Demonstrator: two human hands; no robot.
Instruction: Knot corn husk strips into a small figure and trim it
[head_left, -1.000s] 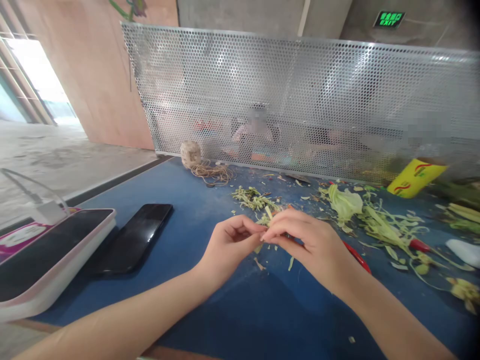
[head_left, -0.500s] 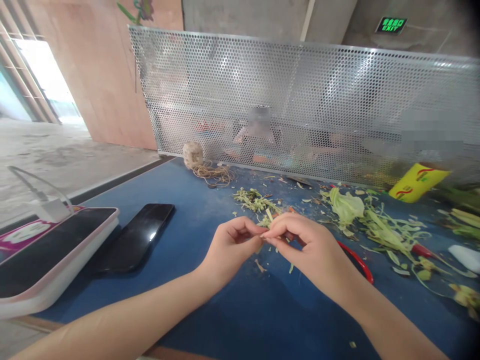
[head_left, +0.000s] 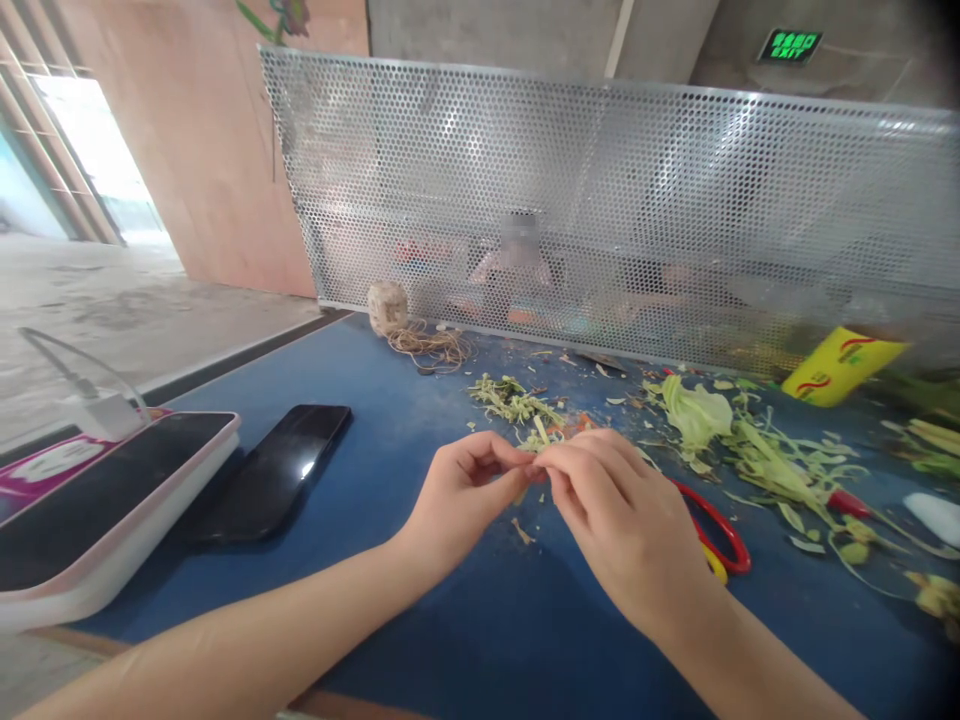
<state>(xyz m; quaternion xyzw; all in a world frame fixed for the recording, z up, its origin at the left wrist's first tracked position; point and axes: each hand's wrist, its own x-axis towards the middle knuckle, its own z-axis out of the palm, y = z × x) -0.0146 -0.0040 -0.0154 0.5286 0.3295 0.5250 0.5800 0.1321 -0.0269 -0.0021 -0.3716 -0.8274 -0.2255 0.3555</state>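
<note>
My left hand and my right hand meet fingertip to fingertip over the blue table. Both pinch a small pale green strip of plant between thumb and fingers; most of it is hidden by the fingers. Green trimmings lie just beyond the hands. Red-handled scissors lie on the table under and to the right of my right hand.
A black phone and a white-rimmed scale sit at the left. A twine ball stands by the perforated metal screen. Leaf scraps and a yellow packet lie at the right. A person sits behind the screen.
My right hand has turned so its back faces up and drawn slightly toward me, uncovering more of the red scissors. The left hand stays pinched in place.
</note>
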